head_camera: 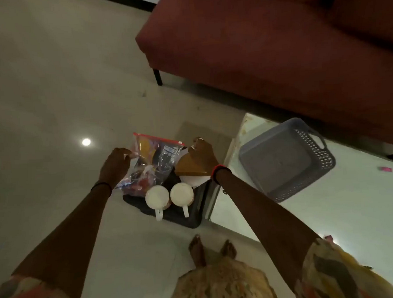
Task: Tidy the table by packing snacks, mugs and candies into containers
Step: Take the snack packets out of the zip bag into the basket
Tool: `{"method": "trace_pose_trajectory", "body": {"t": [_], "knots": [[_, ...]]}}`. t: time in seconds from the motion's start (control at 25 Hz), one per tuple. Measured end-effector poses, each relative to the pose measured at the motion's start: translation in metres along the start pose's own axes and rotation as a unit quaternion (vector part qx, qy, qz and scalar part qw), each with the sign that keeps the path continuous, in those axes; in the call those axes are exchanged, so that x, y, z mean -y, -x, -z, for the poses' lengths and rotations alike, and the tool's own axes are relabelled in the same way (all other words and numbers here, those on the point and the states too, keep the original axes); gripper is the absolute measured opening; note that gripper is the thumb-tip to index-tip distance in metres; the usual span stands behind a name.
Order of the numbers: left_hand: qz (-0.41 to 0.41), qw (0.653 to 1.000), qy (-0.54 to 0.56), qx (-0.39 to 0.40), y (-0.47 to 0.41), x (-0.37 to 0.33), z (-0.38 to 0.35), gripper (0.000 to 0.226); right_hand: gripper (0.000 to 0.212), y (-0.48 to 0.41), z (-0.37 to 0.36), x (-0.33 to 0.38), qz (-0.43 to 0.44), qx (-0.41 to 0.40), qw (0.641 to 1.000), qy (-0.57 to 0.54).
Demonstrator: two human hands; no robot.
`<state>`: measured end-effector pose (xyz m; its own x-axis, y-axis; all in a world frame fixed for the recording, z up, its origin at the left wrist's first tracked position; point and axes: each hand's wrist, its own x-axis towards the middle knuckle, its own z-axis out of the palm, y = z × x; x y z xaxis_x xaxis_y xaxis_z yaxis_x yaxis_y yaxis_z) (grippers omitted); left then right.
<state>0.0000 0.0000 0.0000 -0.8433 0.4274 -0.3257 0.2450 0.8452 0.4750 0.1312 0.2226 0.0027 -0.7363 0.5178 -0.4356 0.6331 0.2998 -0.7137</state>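
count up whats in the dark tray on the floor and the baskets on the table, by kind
white mugs: 2
clear zip bag of snacks: 1
brown wedge-shaped item: 1
dark tray: 1
grey basket: 1
total: 6

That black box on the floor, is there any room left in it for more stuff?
Hardly. The black box holds the zip bag of snacks under the left hand, two white mugs, and a brown packet under the right hand. Only the strip beside the mug handles is bare. The grey basket on the table looks empty.
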Motion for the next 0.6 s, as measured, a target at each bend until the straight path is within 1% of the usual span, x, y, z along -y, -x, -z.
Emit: {"method": "trace_pose_trajectory", "body": {"t": [0.12, 0.24, 0.28, 0.44, 0.52, 0.56, 0.6], "knots": [[0.074, 0.997, 0.03, -0.014, -0.032, 0.04, -0.021, 0.036, 0.045, -0.043, -0.028, -0.004, -0.03, 0.02, 0.999, -0.005], [0.149, 0.986, 0.073, 0.021, -0.059, 0.066, -0.046, 0.056, 0.049, -0.083, -0.05, -0.009, -0.062, 0.037, 0.997, -0.009], [0.152, 0.984, 0.088, 0.029, -0.065, 0.071, -0.053, 0.057, 0.05, -0.093, -0.055, -0.012, -0.07, 0.044, 0.997, -0.011], [0.166, 0.978, 0.121, 0.043, -0.077, 0.086, -0.072, 0.047, 0.047, -0.114, -0.075, -0.015, -0.12, 0.042, 0.992, -0.024], [0.18, 0.973, 0.142, 0.012, -0.081, 0.09, -0.074, 0.043, 0.045, -0.12, -0.079, -0.016, -0.14, 0.03, 0.989, -0.042], [0.19, 0.97, 0.154, -0.009, -0.083, 0.09, -0.072, 0.038, 0.046, -0.12, -0.078, -0.016, -0.147, 0.021, 0.987, -0.059], [0.188, 0.967, 0.168, -0.029, -0.084, 0.092, -0.07, 0.028, 0.046, -0.122, -0.079, -0.016, -0.149, 0.009, 0.986, -0.08]]}}
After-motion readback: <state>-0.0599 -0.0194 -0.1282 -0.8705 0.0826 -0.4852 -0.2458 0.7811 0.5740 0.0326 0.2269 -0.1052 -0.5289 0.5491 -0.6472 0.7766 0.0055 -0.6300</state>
